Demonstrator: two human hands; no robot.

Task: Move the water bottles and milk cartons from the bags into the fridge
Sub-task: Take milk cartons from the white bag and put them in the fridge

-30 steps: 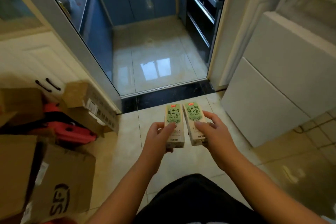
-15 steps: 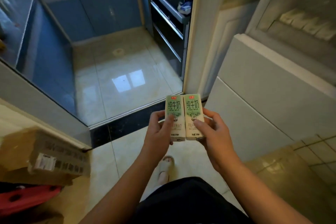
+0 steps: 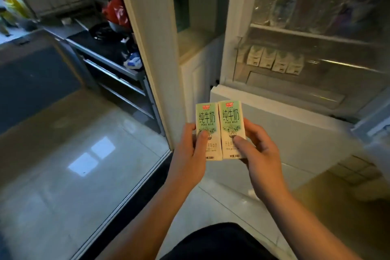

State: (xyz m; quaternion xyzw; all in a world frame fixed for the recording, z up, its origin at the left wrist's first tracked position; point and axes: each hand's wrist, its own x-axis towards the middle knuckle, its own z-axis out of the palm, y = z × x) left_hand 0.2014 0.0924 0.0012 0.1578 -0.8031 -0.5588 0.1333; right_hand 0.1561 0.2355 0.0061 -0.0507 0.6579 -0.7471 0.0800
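Over the last second the view has swung off the cardboard boxes and the kitchen doorway onto the open white fridge (image 3: 232, 27). The small green-and-cream paper milk carton on the left (image 3: 205, 120) and its twin on the right (image 3: 231, 118) have closed up from slightly apart to side by side, long edges touching. I judge the carry nearly done, with placing next.

The left hand (image 3: 190, 154) grips the left carton, thumb pressed across its front and fingers curled behind. The right hand (image 3: 259, 154) holds the right carton the same way. Both cartons stand upright in front of the fridge's lower door, short of the shelves.

Inside, a row of matching milk cartons (image 3: 274, 61) stands at the left end of the lower glass shelf (image 3: 341, 66), near its front edge, and there looks to be room on the right
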